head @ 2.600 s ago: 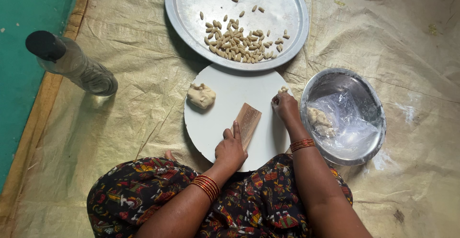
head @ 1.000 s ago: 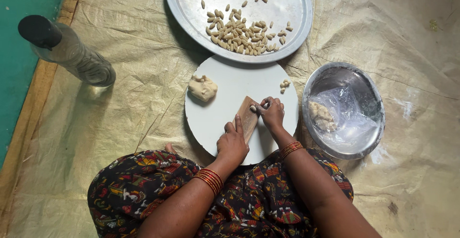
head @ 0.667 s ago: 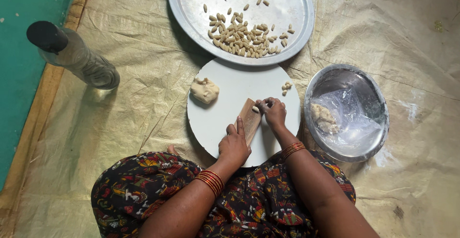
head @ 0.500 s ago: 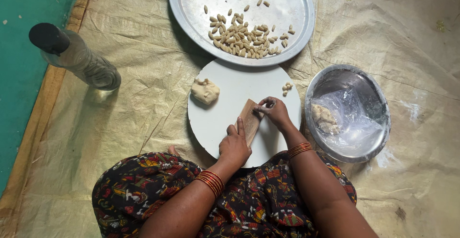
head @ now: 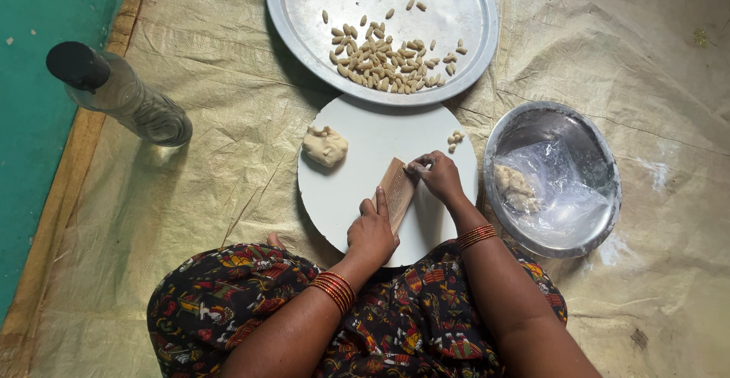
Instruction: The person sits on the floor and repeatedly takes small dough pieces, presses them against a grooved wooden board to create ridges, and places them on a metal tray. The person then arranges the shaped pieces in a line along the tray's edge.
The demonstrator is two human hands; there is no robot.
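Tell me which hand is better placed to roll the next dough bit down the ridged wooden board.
Right. The right hand already has fingertips at the ridged wooden board's top; the left hand is steadying its lower end.

Soft, even daylight is filling the scene; the steel tray point(head: 304, 13) is throwing a shadow leftward, glare is glinting off the bowl rim point(head: 608, 165), focus staying sharp
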